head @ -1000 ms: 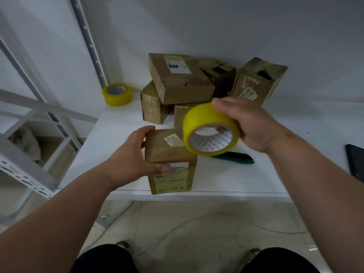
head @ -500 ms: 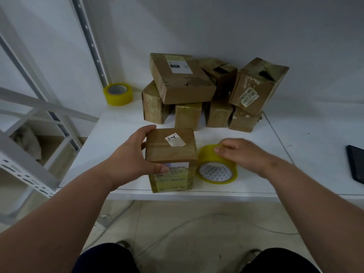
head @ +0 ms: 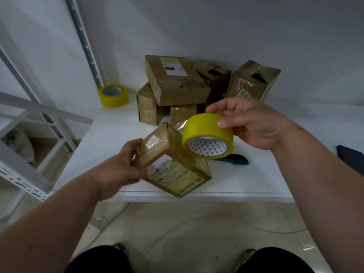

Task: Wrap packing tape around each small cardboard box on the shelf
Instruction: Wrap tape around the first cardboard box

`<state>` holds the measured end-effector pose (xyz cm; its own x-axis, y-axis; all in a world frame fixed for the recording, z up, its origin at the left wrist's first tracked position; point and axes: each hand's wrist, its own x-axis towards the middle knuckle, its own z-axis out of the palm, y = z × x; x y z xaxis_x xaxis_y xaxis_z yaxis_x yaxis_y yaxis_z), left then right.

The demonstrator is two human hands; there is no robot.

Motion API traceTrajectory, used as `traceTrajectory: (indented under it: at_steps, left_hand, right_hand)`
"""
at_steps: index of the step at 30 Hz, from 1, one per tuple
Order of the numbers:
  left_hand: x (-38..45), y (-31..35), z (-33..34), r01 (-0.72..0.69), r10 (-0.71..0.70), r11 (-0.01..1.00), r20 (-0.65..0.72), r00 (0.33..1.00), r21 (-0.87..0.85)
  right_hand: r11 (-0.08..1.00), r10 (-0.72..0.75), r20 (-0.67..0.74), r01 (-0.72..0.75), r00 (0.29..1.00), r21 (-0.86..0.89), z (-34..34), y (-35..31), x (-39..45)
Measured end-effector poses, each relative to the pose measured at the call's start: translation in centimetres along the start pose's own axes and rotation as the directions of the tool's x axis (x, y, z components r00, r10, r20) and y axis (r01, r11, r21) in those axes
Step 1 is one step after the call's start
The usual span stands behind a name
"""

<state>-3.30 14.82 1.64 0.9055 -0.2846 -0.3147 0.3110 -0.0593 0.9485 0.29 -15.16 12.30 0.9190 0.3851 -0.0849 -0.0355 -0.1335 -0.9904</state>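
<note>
A small cardboard box [head: 173, 160] with a printed label is tilted above the front edge of the white shelf [head: 256, 180]. My left hand [head: 126, 166] grips its left end, thumb on the labelled face. My right hand [head: 254, 123] holds a yellow roll of packing tape [head: 208, 134] just right of and above the box. A shiny strip of tape runs from the roll over the box's top and right side.
A pile of several cardboard boxes [head: 177, 83] sits at the back of the shelf. A second yellow tape roll [head: 113, 95] stands at the back left by the upright. A green tool [head: 234, 159] lies behind the held roll. A dark device [head: 350, 160] lies at the right edge.
The box was standing on the shelf; my left hand has lifted and tilted it. My right hand brought the roll from the shelf beside the box up and over it.
</note>
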Motion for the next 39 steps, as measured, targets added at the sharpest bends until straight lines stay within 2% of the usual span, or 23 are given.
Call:
traceTrajectory:
  at_steps: [2,4,7,9,12,14,16,20,21,25,29,32,39]
  left_hand:
    - [-0.3,1.1,-1.4,0.001,0.019,0.929,-0.05,0.999,0.371]
    - [-0.5,2.2,-2.2,-0.055,0.113,0.792,-0.057,0.992,0.608]
    - [-0.5,3.4,-2.1,-0.187,0.215,0.66,0.056,0.975,0.728]
    - [-0.2,3.5,-2.1,-0.213,0.257,0.549,0.079,0.963,0.808]
    - [0.3,3.4,-2.9,-0.149,0.257,0.492,0.02,0.966,0.858]
    - [0.5,3.2,-3.5,-0.139,0.227,0.443,0.039,0.973,0.886]
    - [0.6,2.7,-3.8,-0.129,0.207,0.444,0.038,0.978,0.887]
    - [0.4,1.5,-4.2,-0.129,0.185,0.618,0.016,0.983,0.775]
    - [0.3,1.3,-4.3,-0.124,0.189,0.622,0.006,0.982,0.773]
    - [0.1,0.5,-4.5,-0.073,0.205,0.564,-0.054,0.977,0.823]
    - [0.1,0.6,-4.4,-0.079,0.204,0.545,-0.041,0.978,0.835]
    - [0.3,0.8,-4.1,-0.082,0.202,0.532,-0.032,0.979,0.843]
    - [0.5,0.9,-3.8,-0.089,0.203,0.528,-0.024,0.979,0.844]
  right_hand:
    - [1.0,0.002,-0.007,-0.002,1.0,0.009,1.6,0.7,0.6]
    - [1.0,0.026,-0.017,-0.026,1.0,0.01,3.8,1.6,1.3]
    - [0.998,0.034,-0.109,-0.039,0.993,-0.039,6.9,2.4,2.5]
    - [0.995,0.05,-0.128,-0.061,0.991,-0.083,8.3,2.5,3.0]
    - [0.991,0.124,-0.085,-0.119,0.989,0.065,9.0,3.0,3.1]
    - [0.976,0.15,-0.05,-0.139,0.987,0.17,9.1,3.3,3.0]
    - [0.979,0.142,-0.012,-0.139,0.99,0.15,9.3,3.4,2.9]
    - [0.993,0.121,0.104,-0.119,0.987,-0.028,10.3,2.4,3.0]
    - [0.994,0.107,0.121,-0.103,0.987,-0.04,10.4,2.2,2.9]
    - [0.996,0.074,0.057,-0.07,0.996,-0.062,8.2,1.6,2.0]
    - [0.965,0.138,0.044,-0.124,0.989,-0.232,4.7,0.7,0.1]
    - [0.896,0.207,-0.001,-0.19,0.978,-0.402,2.8,0.1,-0.5]
    - [0.714,0.347,-0.031,-0.285,0.937,-0.64,1.6,0.9,0.4]
